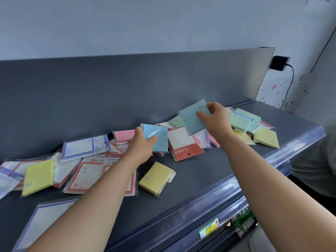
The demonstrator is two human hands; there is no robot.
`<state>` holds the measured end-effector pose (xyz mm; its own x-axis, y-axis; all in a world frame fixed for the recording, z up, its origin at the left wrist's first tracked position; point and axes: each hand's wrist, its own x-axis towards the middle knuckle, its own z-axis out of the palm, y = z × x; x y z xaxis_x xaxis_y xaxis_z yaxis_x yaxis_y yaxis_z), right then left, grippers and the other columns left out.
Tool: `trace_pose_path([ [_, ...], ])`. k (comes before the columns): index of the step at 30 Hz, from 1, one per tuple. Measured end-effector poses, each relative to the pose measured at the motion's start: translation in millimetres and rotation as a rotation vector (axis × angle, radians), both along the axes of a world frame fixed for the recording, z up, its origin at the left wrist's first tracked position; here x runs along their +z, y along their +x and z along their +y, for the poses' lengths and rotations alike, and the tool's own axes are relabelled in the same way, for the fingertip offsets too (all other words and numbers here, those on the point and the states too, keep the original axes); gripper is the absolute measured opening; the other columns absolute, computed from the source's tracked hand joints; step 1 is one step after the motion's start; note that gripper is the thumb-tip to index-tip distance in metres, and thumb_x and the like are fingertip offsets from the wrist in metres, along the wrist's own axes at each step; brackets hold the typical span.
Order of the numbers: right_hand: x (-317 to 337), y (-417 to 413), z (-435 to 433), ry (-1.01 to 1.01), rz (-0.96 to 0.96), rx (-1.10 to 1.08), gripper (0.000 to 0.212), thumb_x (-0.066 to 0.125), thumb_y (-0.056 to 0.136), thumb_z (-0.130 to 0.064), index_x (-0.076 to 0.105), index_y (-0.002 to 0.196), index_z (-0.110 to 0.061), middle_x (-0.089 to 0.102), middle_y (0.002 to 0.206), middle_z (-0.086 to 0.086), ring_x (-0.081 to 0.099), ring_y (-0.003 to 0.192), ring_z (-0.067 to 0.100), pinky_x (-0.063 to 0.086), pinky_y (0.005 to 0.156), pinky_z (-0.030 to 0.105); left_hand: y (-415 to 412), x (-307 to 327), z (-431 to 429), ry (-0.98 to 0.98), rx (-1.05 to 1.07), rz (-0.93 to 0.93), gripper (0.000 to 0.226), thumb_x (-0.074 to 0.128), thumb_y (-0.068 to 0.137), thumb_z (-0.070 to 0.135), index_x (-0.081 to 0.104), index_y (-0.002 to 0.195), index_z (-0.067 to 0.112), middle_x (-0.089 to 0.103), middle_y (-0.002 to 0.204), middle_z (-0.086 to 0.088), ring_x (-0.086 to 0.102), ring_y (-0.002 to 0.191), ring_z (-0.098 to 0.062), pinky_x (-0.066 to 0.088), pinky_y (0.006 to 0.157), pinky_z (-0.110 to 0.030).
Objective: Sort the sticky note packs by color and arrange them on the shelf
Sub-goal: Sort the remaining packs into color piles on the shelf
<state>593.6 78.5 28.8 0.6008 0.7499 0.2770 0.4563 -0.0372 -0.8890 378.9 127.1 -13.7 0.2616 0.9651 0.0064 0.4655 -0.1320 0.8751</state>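
Left hand [143,142] grips a blue pack [158,140], thumb at its far-left corner and fingers curled over its face. I cannot tell whether it has cleared the heap under it. Nearest me on the shelf [200,179] a yellow pack [156,178] lies alone, just right of my left forearm. A second yellow [38,177] sits well to the left on the bordered packs [85,175].

Further out, my right hand [216,119] pinches a pale blue pack [192,119], held tilted above the red pack [183,144]. The two blues are the pair to join, I think. The left one lies to the left of the right hand and a little nearer me, so the left arm has the shorter way across (no blue pile shows anywhere yet).

Beyond and right of the right hand are the green packs [241,120], overlapping, with more yellows [266,137] just beside them. A pink pack [124,136] lies behind my left hand, by the back panel [127,91].
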Motion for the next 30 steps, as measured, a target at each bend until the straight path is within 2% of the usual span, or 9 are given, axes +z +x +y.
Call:
trace_pose_path([
  [2, -1.8, -20.7, 1.0, -0.038, 0.081, 0.113, 0.021, 0.065, 0.089, -0.019, 0.059, 0.109, -0.013, 0.067, 0.1, -0.001, 0.064, 0.083, 0.011, 0.049, 0.063, 0.019, -7.1, 9.4, -8.4, -0.062, 0.035, -0.133, 0.028, 0.043, 0.103, 0.025, 0.032, 0.126, 0.014, 0.051, 0.119, -0.007, 0.059, 0.092, -0.015, 0.06, 0.068, -0.035],
  [7, -18.9, -78.6, 8.5, -0.088, 0.166, 0.248, 0.014, 0.06, 0.089, -0.013, 0.063, 0.103, -0.012, 0.068, 0.091, -0.004, 0.063, 0.079, 0.009, 0.051, 0.062, 0.017, -42.9, 20.4, -23.6, -0.053, 0.122, -0.266, 0.017, 0.039, 0.101, 0.019, 0.037, 0.117, 0.012, 0.053, 0.114, -0.008, 0.059, 0.095, -0.02, 0.059, 0.061, -0.03],
  [10, -24.4, -117.9, 10.3, -0.13, 0.221, 0.341, 0.023, 0.058, 0.089, -0.012, 0.062, 0.112, -0.01, 0.069, 0.104, 0.002, 0.066, 0.093, 0.018, 0.057, 0.082, 0.034, -79.5, 21.5, -29.7, -0.02, 0.199, -0.232, 0.023, 0.046, 0.094, 0.028, 0.04, 0.111, 0.014, 0.057, 0.112, -0.004, 0.059, 0.101, -0.024, 0.054, 0.087, -0.043],
  [13, -25.2, -164.9, 10.7, -0.151, 0.236, 0.45, 0.024, 0.058, 0.09, -0.012, 0.06, 0.113, -0.012, 0.068, 0.107, 0.002, 0.066, 0.096, 0.02, 0.056, 0.087, 0.043, -122.0, 20.7, -38.3, -0.038, 0.256, -0.287, 0.026, 0.046, 0.087, 0.03, 0.042, 0.109, 0.015, 0.058, 0.11, -0.001, 0.06, 0.104, -0.027, 0.051, 0.092, -0.05],
  [18, -18.0, -249.6, 8.2, -0.134, 0.239, 0.58, 0.017, 0.057, 0.09, -0.004, 0.062, 0.104, -0.011, 0.07, 0.099, 0.003, 0.068, 0.094, 0.024, 0.056, 0.087, 0.045, -195.0, 24.2, -59.2, -0.038, 0.342, -0.454, 0.023, 0.052, 0.096, 0.019, 0.042, 0.116, 0.01, 0.06, 0.117, -0.008, 0.064, 0.099, -0.026, 0.058, 0.067, -0.039],
  [22, -14.6, -325.1, 0.0, -0.136, 0.241, 0.676, 0.018, 0.056, 0.09, -0.003, 0.063, 0.106, -0.007, 0.07, 0.101, 0.006, 0.069, 0.093, 0.024, 0.057, 0.085, 0.045, -268.5, 25.0, -81.6, 0.003, 0.402, -0.426, 0.03, 0.055, 0.096, 0.013, 0.041, 0.123, 0.01, 0.059, 0.119, -0.002, 0.064, 0.099, -0.018, 0.057, 0.062, -0.028],
  [25, -13.6, -384.3, -8.7, -0.156, 0.267, 0.761, 0.023, 0.055, 0.091, -0.006, 0.061, 0.113, -0.006, 0.07, 0.102, 0.006, 0.069, 0.089, 0.022, 0.06, 0.07, 0.038, -325.8, 30.2, -102.7, 0.031, 0.467, -0.381, 0.028, 0.052, 0.096, 0.012, 0.044, 0.122, 0.012, 0.06, 0.117, -0.001, 0.066, 0.097, -0.019, 0.057, 0.06, -0.025],
  [28, -13.4, -444.5, -18.3, -0.16, 0.235, 0.829, 0.024, 0.056, 0.089, -0.008, 0.062, 0.112, -0.008, 0.071, 0.102, 0.002, 0.069, 0.091, 0.019, 0.059, 0.08, 0.039, -382.3, 34.4, -125.5, 0.074, 0.511, -0.363, 0.023, 0.05, 0.095, 0.009, 0.047, 0.117, 0.014, 0.062, 0.113, 0.0, 0.066, 0.091, -0.013, 0.056, 0.059, -0.022],
  [30, -14.9, -486.5, -25.6, -0.166, 0.248, 0.87, 0.024, 0.056, 0.089, -0.008, 0.062, 0.112, -0.008, 0.07, 0.102, 0.002, 0.068, 0.09, 0.017, 0.058, 0.078, 0.033, -421.4, 33.8, -139.6, 0.078, 0.56, -0.352, 0.024, 0.051, 0.095, 0.01, 0.045, 0.118, 0.013, 0.06, 0.116, 0.0, 0.065, 0.095, -0.013, 0.054, 0.058, -0.02],
])
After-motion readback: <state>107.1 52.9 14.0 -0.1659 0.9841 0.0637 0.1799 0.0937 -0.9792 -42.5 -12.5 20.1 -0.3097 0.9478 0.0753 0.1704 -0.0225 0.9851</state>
